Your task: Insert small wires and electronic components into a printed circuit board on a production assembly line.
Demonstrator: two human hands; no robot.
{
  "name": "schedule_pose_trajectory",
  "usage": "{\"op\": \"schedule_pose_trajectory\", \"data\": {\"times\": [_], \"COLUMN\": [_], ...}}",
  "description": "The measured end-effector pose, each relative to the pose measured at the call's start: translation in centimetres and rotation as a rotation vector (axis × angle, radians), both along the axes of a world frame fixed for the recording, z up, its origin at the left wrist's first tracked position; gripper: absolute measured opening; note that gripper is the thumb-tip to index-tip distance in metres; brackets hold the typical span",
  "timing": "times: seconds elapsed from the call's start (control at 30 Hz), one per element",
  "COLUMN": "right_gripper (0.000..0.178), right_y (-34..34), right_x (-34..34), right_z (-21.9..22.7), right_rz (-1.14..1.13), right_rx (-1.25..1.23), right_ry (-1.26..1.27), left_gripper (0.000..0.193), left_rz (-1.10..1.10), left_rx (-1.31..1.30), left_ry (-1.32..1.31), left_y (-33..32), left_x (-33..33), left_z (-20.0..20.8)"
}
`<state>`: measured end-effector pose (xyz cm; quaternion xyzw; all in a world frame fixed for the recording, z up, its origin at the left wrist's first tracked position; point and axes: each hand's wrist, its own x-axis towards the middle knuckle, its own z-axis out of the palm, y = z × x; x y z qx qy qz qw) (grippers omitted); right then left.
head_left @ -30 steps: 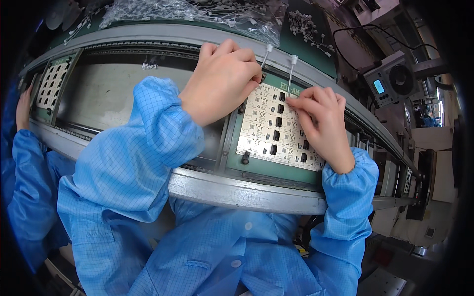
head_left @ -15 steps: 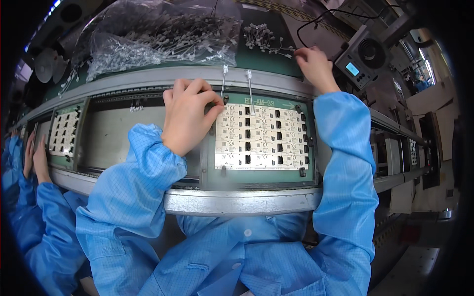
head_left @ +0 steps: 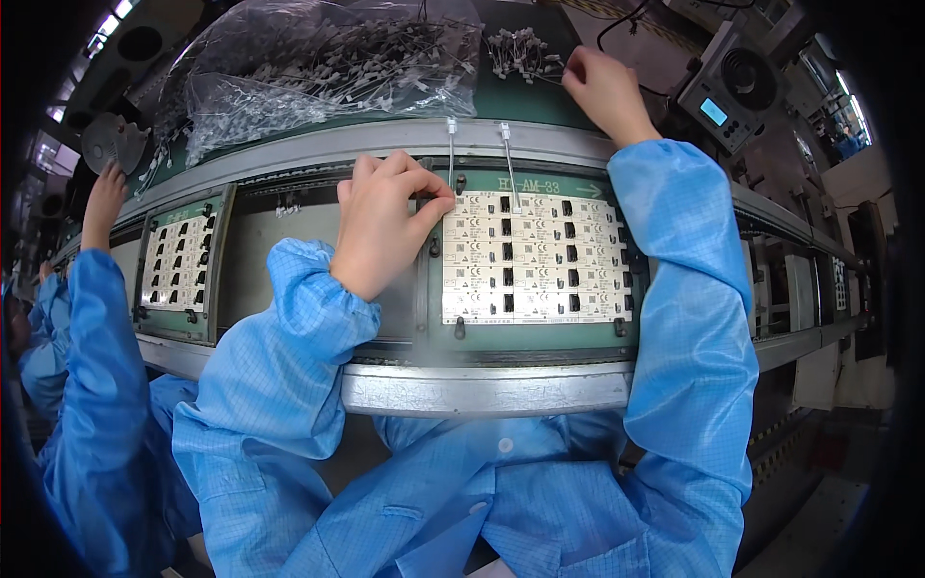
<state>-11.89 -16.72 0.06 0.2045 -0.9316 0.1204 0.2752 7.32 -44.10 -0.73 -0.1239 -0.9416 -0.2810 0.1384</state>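
My L hand [head_left: 381,226] is at the upper L corner of the white board panel [head_left: 475,279], thumb & index pinched tight, seemingly on the lower end of the L lead [head_left: 452,149]; exact contact is hidden behind the fingertips. My R hand [head_left: 605,91] is up at the R edge of the loose lead pile [head_left: 520,53] on the green worktop [head_left: 544,106], thumb & index close together; can't make out if that grip has a wire yet. The R lead [head_left: 509,159] has its lower end on the panel's top row, its other end up by the far rail [head_left: 568,140]. Leads prob. weigh next to nothing: wire bendy, end plugs stiff & small, maybe a bit slick, so best held by the plug body, not tugged by the wire. Panel looks thin, stiff & fragile; best kept to its edges, off the black connectors [head_left: 508,277]. It sits flat in the green carrier [head_left: 540,339] btwn the rails. Vs. 1 sec ago: R hand was down on the panel at the R lead's lower end, now it's off at the pile; L pinch is at the same corner. Vs. half a sec ago, R hand is nr the same spot by the pile, & a co-worker's hand [head_left: 104,202] is now raised on the L, nr the clear disc [head_left: 108,144].
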Motion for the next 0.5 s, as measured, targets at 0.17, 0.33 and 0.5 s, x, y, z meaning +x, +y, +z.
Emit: {"op": "schedule_pose_trajectory", "data": {"times": [0.17,0.33,0.5], "right_gripper": [0.023,0.019,0.014], "right_y": [2.1,4.2,3.7], "right_x": [1.6,4.1,8.6], "right_z": [2.5,5.1,5.6], "right_rz": [0.083,0.092,0.182], "right_rx": [-0.240,-0.372,-0.518], "right_ry": [-0.021,-0.164,-0.201], "left_gripper": [0.005,0.006,0.009], "left_rz": [0.006,-0.055,-0.184], "left_rx": [-0.024,-0.141,-0.221], "left_ry": [0.030,0.176,0.178], "left_y": [0.2,0.5,-0.2], "left_x": [0.1,1.0,1.4], "left_z": [-0.2,0.5,1.7]}}
